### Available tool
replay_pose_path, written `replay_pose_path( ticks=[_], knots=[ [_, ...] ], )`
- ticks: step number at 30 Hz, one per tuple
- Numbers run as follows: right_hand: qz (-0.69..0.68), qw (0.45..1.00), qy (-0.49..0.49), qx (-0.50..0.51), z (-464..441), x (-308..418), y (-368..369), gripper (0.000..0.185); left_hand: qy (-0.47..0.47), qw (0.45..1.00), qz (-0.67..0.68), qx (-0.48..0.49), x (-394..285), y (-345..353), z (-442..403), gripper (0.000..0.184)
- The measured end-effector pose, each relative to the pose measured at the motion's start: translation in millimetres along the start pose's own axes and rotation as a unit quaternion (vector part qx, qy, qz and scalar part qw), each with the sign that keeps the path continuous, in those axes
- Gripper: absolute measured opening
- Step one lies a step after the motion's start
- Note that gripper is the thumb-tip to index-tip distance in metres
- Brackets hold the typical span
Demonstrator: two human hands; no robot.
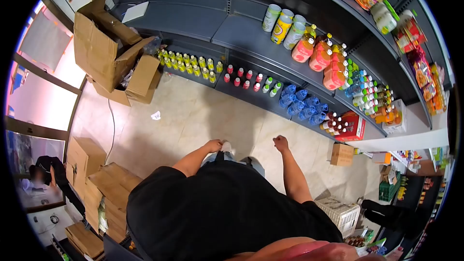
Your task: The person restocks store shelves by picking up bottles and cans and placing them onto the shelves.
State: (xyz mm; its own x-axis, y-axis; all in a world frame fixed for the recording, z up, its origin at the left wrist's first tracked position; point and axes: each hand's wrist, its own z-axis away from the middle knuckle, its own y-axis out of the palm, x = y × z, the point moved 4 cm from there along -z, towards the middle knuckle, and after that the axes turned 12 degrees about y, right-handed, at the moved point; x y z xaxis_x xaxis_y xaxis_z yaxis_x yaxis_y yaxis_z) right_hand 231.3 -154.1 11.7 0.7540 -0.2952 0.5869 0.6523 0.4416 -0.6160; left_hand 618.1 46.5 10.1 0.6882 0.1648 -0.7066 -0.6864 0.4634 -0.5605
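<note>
Near the middle of the head view, my left hand (pixel 213 146) is held close to my waist with its fingers curled; whether it holds anything is too small to tell. My right hand (pixel 280 143) hangs out to the right over the pale floor, its fingers curled, with nothing visible in it. Neither hand touches the shelves. Ahead, the dark lower shelf carries yellow bottles (pixel 193 65), small red-pink bottles (pixel 237 81) and blue bottles (pixel 299 101). Tall cans (pixel 282 26) and large pink bottles (pixel 320 55) stand on the shelf above.
Open cardboard boxes (pixel 104 48) are stacked at the back left, and more cartons (pixel 113 183) lie at the lower left. A white crate (pixel 338 212) stands at the lower right. A small carton (pixel 341 154) sits by the shelf end. Other people (pixel 50 171) are at both sides.
</note>
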Motion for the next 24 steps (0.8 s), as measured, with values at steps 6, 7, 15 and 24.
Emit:
replay_pose_path(
  ticks=[6, 7, 15, 24],
  knots=[
    [-0.102, 0.987, -0.001, 0.124, -49.2, 157.7, -0.9, 0.035, -0.076, 0.989, -0.063, 0.107, 93.6, -8.1, 11.3, 0.041],
    [-0.110, 0.985, -0.080, 0.106, -67.7, 184.9, -11.2, 0.036, -0.050, 0.985, -0.110, 0.120, 104.0, -6.1, 13.0, 0.037],
    [0.000, 0.924, -0.289, -0.251, -202.8, 379.3, -191.1, 0.048, 0.085, 0.967, -0.144, 0.189, 80.3, -54.4, -13.1, 0.036],
    [0.217, 0.893, -0.199, -0.341, -276.3, 506.1, -294.4, 0.075, -0.050, 0.961, 0.255, -0.095, 16.2, -169.6, -221.2, 0.037]
  ],
)
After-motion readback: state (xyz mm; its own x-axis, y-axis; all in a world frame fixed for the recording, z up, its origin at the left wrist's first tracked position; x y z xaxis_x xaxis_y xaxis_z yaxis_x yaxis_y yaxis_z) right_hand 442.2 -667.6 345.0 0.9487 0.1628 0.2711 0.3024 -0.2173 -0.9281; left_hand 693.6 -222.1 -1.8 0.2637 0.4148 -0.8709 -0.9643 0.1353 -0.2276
